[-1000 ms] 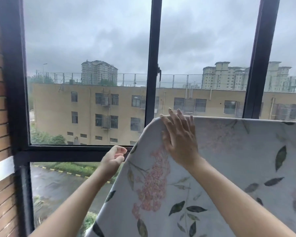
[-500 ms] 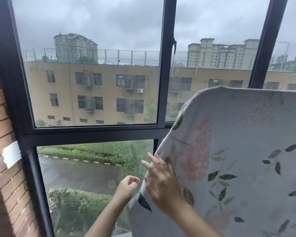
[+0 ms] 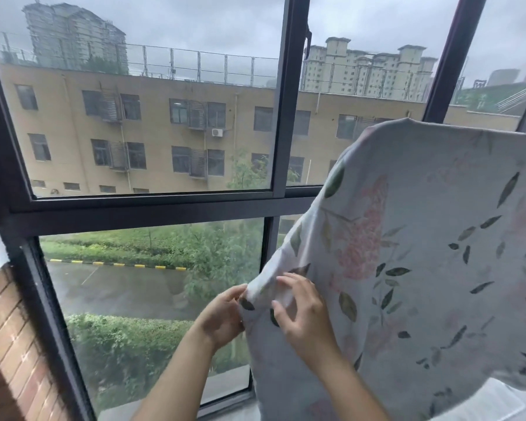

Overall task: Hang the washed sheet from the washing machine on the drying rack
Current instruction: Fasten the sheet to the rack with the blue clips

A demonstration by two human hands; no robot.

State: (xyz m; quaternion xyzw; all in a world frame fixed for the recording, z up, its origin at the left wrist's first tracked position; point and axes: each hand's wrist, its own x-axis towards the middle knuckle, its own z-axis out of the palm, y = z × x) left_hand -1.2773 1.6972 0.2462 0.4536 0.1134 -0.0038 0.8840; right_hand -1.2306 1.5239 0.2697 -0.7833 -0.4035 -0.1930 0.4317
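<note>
sheet [image 3: 422,238]: floral one, draped over something up top next to the window [image 3: 278,117]. Whatever it hangs on is hidden under the cloth.
left grip [image 3: 222,317]: pinching the sheet's left side edge, partway down the hang.
right grip [image 3: 304,314]: fingers spread on the front of the cloth just beside that edge, not closed round anything far as I can tell.
feel: soft, floppy, zero stiffness. Probably damp, so heavier and clingier than it looks.
where to grab: the side hem. Pinch it and tug gently down and out, because yanking could slide it off the top.
</note>
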